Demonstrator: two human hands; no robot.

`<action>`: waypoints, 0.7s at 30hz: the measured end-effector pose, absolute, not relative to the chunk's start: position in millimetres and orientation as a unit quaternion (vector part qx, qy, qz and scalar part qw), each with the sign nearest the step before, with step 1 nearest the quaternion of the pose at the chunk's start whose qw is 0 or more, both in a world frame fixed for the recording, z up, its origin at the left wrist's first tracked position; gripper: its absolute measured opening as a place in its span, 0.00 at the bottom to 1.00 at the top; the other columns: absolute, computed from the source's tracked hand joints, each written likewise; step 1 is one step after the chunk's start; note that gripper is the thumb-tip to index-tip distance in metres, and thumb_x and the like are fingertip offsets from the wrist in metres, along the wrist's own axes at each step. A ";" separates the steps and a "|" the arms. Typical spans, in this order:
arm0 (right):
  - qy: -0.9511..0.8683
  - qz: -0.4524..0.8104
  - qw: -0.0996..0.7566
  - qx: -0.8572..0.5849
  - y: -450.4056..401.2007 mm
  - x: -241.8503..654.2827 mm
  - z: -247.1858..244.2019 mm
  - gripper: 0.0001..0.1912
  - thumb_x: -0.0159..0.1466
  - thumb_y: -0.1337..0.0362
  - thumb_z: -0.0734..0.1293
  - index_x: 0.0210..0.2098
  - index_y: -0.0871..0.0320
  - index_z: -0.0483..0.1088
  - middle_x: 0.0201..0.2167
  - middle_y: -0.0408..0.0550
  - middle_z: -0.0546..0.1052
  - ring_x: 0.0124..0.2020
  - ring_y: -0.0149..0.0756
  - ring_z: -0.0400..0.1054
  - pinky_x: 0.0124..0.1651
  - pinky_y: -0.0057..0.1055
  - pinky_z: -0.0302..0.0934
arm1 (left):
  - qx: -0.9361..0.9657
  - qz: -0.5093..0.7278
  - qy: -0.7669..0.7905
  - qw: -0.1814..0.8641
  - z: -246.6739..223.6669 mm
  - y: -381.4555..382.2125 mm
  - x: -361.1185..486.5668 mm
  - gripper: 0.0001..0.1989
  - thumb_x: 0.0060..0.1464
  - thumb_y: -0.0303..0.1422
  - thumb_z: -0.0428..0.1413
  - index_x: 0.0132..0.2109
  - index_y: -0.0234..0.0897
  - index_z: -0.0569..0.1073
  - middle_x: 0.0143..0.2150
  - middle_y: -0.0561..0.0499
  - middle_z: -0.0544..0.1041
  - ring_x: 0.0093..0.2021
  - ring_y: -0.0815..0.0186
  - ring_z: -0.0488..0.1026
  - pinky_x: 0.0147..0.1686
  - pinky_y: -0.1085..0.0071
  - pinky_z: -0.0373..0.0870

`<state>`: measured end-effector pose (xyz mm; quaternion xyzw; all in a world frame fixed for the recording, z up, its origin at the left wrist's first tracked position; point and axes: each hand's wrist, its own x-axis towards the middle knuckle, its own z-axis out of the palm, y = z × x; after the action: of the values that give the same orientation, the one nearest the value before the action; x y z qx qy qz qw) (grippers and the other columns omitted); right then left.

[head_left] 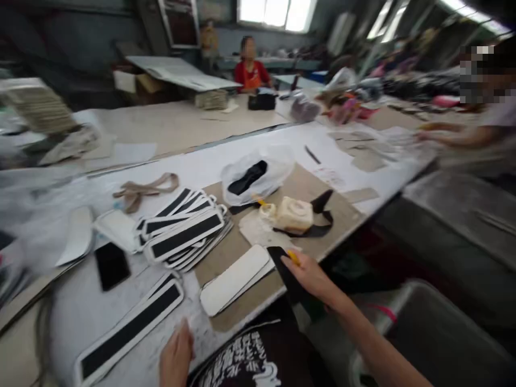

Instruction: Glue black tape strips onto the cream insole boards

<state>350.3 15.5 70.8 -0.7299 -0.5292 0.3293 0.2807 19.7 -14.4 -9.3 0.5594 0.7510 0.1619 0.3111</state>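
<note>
My right hand (308,277) is closed around a yellow-handled tool (294,258); its working end is hidden. Beneath that hand a black strip (284,267) runs over the table's front edge. Beside it lie overlapping white strip pieces (236,279) on a brown board (229,318). My left hand (177,352) is low over the table, blurred, its fingers not clear, right of a long white-edged black panel (131,330). Farther in are a small pot (267,212) with a yellow stick and a pale, crusted block (295,214).
A pile of white-edged black panels (183,234) lies left of centre, near a phone-like black slab (112,266) and a tan strap (147,189). A plastic bag (278,161) holds black pieces. A grey bin (427,322) stands at right. People sit across and at right.
</note>
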 end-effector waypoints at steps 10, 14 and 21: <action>-0.752 0.329 -0.088 -0.564 65.2 264.0 33.1 0.14 0.64 0.57 0.55 0.36 0.57 0.67 0.33 0.49 0.75 0.36 0.37 0.68 0.34 0.27 0.51 | 0.420 0.272 0.756 0.422 -49.2 -1.3 37.2 0.13 0.47 0.41 0.51 0.36 0.37 0.64 0.27 0.52 0.69 0.29 0.63 0.69 0.31 0.68 0.63; -0.793 0.308 -0.155 -0.502 83.2 230.3 22.0 0.15 0.63 0.56 0.55 0.37 0.57 0.69 0.35 0.51 0.76 0.38 0.39 0.69 0.34 0.28 0.52 | 0.429 0.273 0.759 0.406 -49.0 6.1 42.6 0.05 0.47 0.32 0.50 0.33 0.37 0.65 0.26 0.54 0.68 0.28 0.66 0.66 0.31 0.70 0.61; -0.808 0.294 -0.212 -0.465 100.4 198.3 4.4 0.16 0.61 0.55 0.58 0.37 0.56 0.72 0.37 0.53 0.76 0.39 0.41 0.70 0.36 0.29 0.56 | 0.419 0.283 0.753 0.421 -55.7 13.4 44.3 0.03 0.47 0.27 0.49 0.32 0.38 0.66 0.25 0.55 0.68 0.28 0.68 0.65 0.32 0.73 0.59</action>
<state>198.3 100.4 4.4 -0.4650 -0.8077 0.2938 -0.2123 44.3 13.4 -55.7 0.4186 0.7532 0.2832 0.4209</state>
